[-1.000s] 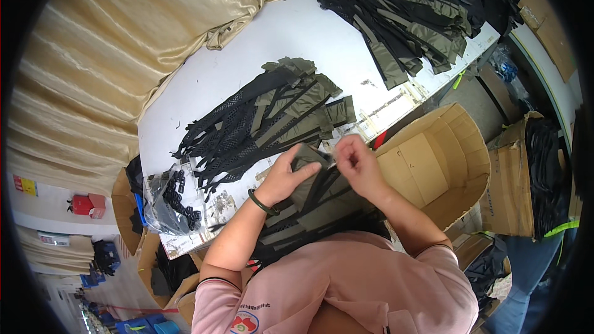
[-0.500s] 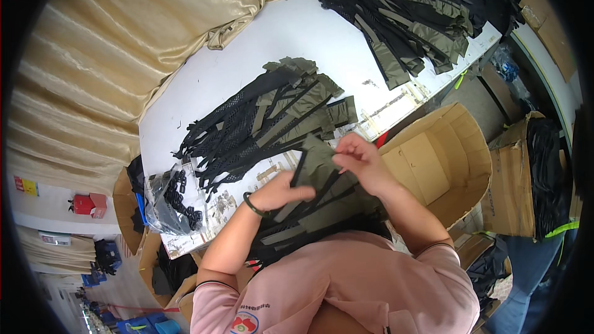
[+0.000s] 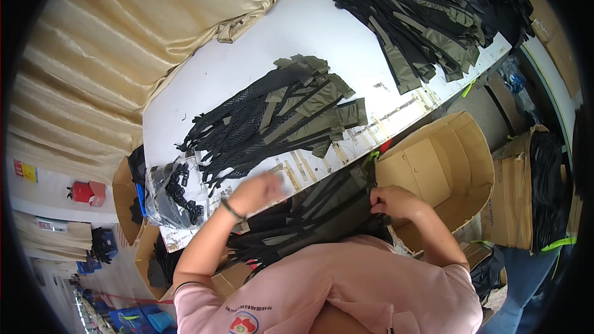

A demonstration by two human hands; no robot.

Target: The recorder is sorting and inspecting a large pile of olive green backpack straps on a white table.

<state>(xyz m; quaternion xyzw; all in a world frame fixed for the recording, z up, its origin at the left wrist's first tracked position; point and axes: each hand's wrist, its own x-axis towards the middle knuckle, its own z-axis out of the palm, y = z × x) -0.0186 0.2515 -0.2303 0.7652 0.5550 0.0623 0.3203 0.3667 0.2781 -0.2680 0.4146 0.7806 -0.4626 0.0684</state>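
Note:
Strips of black mesh and olive fabric (image 3: 322, 210) lie heaped across my lap, against the table's front edge. At the right end of this heap my right hand (image 3: 396, 203) is closed, its fingers pinching the edge of a dark fabric strip. My left hand (image 3: 255, 195) hovers over the table's front edge, left of the heap; its fingers are smeared by motion. Beyond it a fanned pile of mesh and olive strips (image 3: 291, 111) rests on the white table.
A clear plastic bag with black buckles (image 3: 176, 195) sits at the table's left end. An open cardboard box (image 3: 461, 167) stands to the right. Another pile of black and olive strips (image 3: 427, 25) covers the far right of the table (image 3: 260, 43). A gold curtain (image 3: 124, 43) hangs behind.
My right hand has moved down and right, to the lap heap's right end. My left hand has shifted left. The olive piece raised between the hands is now down on the heap.

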